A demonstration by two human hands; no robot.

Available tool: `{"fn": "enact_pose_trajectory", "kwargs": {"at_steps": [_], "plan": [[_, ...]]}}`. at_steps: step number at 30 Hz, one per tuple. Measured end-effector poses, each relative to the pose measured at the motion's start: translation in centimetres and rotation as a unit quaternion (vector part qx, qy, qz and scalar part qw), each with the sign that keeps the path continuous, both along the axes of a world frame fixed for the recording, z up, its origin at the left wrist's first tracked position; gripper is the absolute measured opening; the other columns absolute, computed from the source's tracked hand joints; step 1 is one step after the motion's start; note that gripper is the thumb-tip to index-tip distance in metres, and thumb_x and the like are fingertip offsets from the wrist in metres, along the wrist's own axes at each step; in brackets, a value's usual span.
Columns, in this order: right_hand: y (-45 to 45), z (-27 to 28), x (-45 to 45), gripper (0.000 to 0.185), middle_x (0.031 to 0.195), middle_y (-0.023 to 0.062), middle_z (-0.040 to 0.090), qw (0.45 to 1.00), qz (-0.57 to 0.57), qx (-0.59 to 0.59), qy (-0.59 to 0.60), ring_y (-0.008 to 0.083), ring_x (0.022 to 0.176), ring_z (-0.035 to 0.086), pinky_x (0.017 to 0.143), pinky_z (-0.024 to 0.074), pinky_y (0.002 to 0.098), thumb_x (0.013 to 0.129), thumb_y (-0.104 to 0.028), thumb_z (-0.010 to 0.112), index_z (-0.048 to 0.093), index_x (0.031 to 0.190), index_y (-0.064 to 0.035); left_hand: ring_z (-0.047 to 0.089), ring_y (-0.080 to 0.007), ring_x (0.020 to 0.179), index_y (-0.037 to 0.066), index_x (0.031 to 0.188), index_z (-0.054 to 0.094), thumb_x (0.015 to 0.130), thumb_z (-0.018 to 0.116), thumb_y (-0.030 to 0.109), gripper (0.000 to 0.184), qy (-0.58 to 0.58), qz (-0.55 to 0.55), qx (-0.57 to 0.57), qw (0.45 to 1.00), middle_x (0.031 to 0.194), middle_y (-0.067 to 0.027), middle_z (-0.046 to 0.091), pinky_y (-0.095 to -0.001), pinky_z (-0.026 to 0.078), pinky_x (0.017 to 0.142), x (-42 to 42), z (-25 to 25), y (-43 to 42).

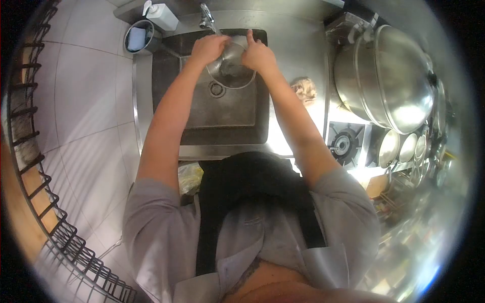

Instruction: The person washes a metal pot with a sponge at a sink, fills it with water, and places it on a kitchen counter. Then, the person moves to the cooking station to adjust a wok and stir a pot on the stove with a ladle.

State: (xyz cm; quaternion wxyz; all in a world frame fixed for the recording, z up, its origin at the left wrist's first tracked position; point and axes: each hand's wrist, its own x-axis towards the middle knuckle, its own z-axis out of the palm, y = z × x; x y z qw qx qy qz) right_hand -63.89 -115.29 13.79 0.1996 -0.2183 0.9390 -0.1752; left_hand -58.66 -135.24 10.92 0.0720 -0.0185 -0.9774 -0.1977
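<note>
Over the dark sink, a round metal bowl is tilted below the faucet, its inside facing me. My left hand is closed on the bowl's left rim, close to the spout. Across from it, my right hand grips the other side of the rim, with one finger pointing up along the edge. The fingertips inside the bowl are partly hidden. Something shiny, perhaps water, shows in the bowl, but I cannot make out more.
A container with a blue sponge and a white pump bottle stand at the back left. A crumpled brownish thing lies on the counter by my right forearm. Farther right are a large metal pot, a gas burner and several pans.
</note>
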Motion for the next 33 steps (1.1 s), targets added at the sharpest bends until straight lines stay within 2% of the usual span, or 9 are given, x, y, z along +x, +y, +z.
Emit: {"fn": "enact_pose_trajectory", "kwargs": {"at_steps": [9,11,17,22,27,29,30,32,33], "plan": [[0.7,1.7,-0.1,0.083,0.146,0.0424,0.031,0.995,-0.077,-0.013,0.062,0.0501,0.113,0.060,0.097,0.0504,0.0479,0.086,-0.008,0.051,0.010,0.158,-0.0058,0.068,-0.0359,0.091,0.012,0.109,0.071,0.093,0.061,0.033,0.028,-0.067,0.128,0.142,0.979,0.096,-0.0154,0.071,-0.0435,0.053,0.079,-3.5,-4.5,-2.7],[1.2,3.1,0.3,0.084,0.147,0.0424,0.029,0.991,-0.113,-0.032,0.069,0.0501,0.113,0.060,0.097,0.0508,0.0482,0.085,-0.008,0.052,0.009,0.158,-0.0056,0.069,-0.0364,0.082,0.004,0.118,0.067,0.097,0.060,0.027,0.032,-0.228,0.162,0.440,0.853,0.088,-0.0211,0.069,-0.0416,0.054,0.075,-2.4,-4.8,-2.9],[0.5,7.0,-0.1,0.081,0.145,0.0361,0.040,0.992,-0.064,0.051,0.099,0.0462,0.110,0.063,0.092,0.0534,0.0483,0.086,-0.020,0.054,0.017,0.158,-0.0135,0.069,-0.0351,0.084,0.009,0.110,0.070,0.094,0.062,0.024,0.023,0.002,0.039,0.148,0.988,0.088,-0.0182,0.070,-0.0426,0.052,0.073,-2.3,0.0,-1.3],[-1.6,4.7,-2.0,0.078,0.155,0.0366,0.019,0.992,-0.002,0.100,0.077,0.0438,0.108,0.065,0.088,0.0548,0.0464,0.090,-0.016,0.050,0.014,0.158,-0.0114,0.070,-0.0320,0.088,0.009,0.113,0.069,0.094,0.063,0.023,0.024,0.095,0.029,0.212,0.972,0.098,-0.0143,0.072,-0.0394,0.054,0.079,-2.3,0.1,-0.4],[0.2,2.8,0.5,0.084,0.154,0.0324,0.028,0.987,-0.064,-0.082,0.126,0.0485,0.112,0.061,0.090,0.0543,0.0482,0.087,-0.012,0.057,0.012,0.158,-0.0134,0.070,-0.0321,0.085,0.005,0.114,0.068,0.092,0.066,0.022,0.027,0.113,0.188,0.171,0.961,0.098,-0.0130,0.073,-0.0403,0.055,0.083,-2.0,-6.3,-2.5],[0.6,1.7,1.9,0.087,0.153,0.0336,0.028,0.970,-0.104,-0.170,0.136,0.0487,0.111,0.061,0.089,0.0546,0.0482,0.086,-0.012,0.060,0.011,0.158,-0.0131,0.070,-0.0333,0.088,0.007,0.117,0.067,0.093,0.064,0.023,0.029,-0.165,0.226,0.554,0.784,0.102,-0.0158,0.072,-0.0426,0.054,0.083,-0.8,-5.4,-1.9],[0.5,1.8,2.7,0.086,0.153,0.0342,0.028,0.966,-0.130,-0.183,0.132,0.0481,0.110,0.062,0.088,0.0547,0.0483,0.086,-0.013,0.060,0.011,0.158,-0.0141,0.070,-0.0333,0.088,0.007,0.117,0.067,0.093,0.064,0.023,0.029,-0.163,0.226,0.554,0.785,0.102,-0.0158,0.072,-0.0426,0.054,0.083,-1.0,-4.9,-2.1],[0.7,2.4,3.2,0.086,0.152,0.0348,0.029,0.961,-0.156,-0.193,0.126,0.0475,0.109,0.063,0.088,0.0548,0.0484,0.086,-0.014,0.060,0.012,0.157,-0.0151,0.069,-0.0342,0.089,0.008,0.116,0.068,0.093,0.062,0.023,0.028,-0.031,0.205,0.263,0.942,0.100,-0.0156,0.072,-0.0436,0.053,0.081,-1.2,-4.0,-2.5],[0.8,5.1,3.1,0.087,0.152,0.0348,0.028,0.976,-0.141,-0.124,0.107,0.0473,0.108,0.063,0.088,0.0546,0.0490,0.086,-0.014,0.059,0.011,0.158,-0.0168,0.069,-0.0342,0.089,0.008,0.116,0.068,0.093,0.062,0.023,0.028,-0.033,0.208,0.265,0.941,0.100,-0.0156,0.072,-0.0436,0.053,0.081,-1.4,-3.3,-2.9]]}}
